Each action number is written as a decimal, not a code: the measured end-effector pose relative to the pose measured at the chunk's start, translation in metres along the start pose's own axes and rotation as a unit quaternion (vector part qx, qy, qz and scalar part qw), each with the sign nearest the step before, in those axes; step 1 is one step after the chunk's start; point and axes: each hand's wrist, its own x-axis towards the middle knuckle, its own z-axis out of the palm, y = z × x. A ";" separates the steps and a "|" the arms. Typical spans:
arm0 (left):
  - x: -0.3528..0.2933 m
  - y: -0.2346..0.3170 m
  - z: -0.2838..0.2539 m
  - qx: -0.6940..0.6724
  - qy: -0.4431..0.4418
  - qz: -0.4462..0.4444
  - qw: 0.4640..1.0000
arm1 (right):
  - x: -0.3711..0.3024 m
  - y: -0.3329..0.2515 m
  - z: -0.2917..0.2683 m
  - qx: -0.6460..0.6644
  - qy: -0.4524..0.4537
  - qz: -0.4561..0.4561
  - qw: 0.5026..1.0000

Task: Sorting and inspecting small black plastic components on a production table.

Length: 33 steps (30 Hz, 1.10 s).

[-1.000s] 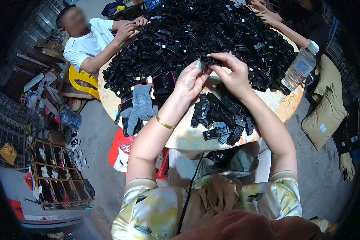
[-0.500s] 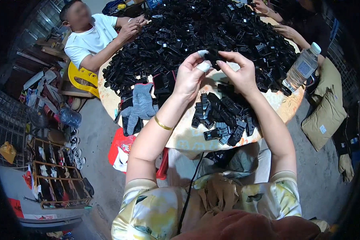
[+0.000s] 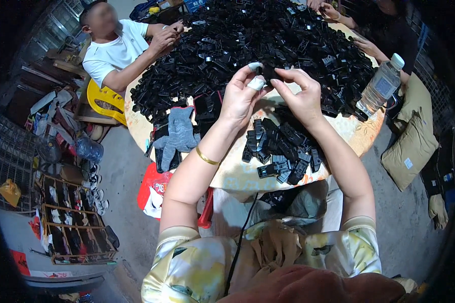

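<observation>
Plastic piece (image 3: 269, 73), black and small, is between the left hand (image 3: 240, 96) and the right hand (image 3: 303, 90), at the near side of the heap (image 3: 237, 43), and against this dark heap its outline is hard to separate. The left hand is narrow: thumb and one finger, both with pale wraps (image 3: 256, 83), hold the piece from its left. The right hand is also narrow, with thumb and index finger pinching the right side; how firm this grip is, I cannot tell. In my judgement the piece is light and stiff, perhaps a little slippery on smooth faces, and thin parts could break if bent. So it is better to take hold by the solid sides, with fingertips only. Similar pieces (image 3: 283, 144) lie on the desk (image 3: 353, 123) below the hands, nearer to the body.
</observation>
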 end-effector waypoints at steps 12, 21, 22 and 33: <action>-0.007 -0.005 0.008 0.015 0.014 -0.019 1.000 | 0.002 0.002 0.000 -0.097 -0.065 -0.204 0.972; 0.000 0.025 0.002 0.102 -0.014 0.083 0.991 | 0.009 0.033 -0.010 0.038 -0.078 0.138 0.987; -0.001 0.027 0.002 0.087 -0.012 0.061 0.994 | 0.009 0.036 -0.010 0.003 -0.123 0.125 0.985; -0.047 -0.004 0.044 0.592 -0.285 0.170 0.734 | 0.001 0.065 -0.007 -0.087 -0.237 0.083 0.964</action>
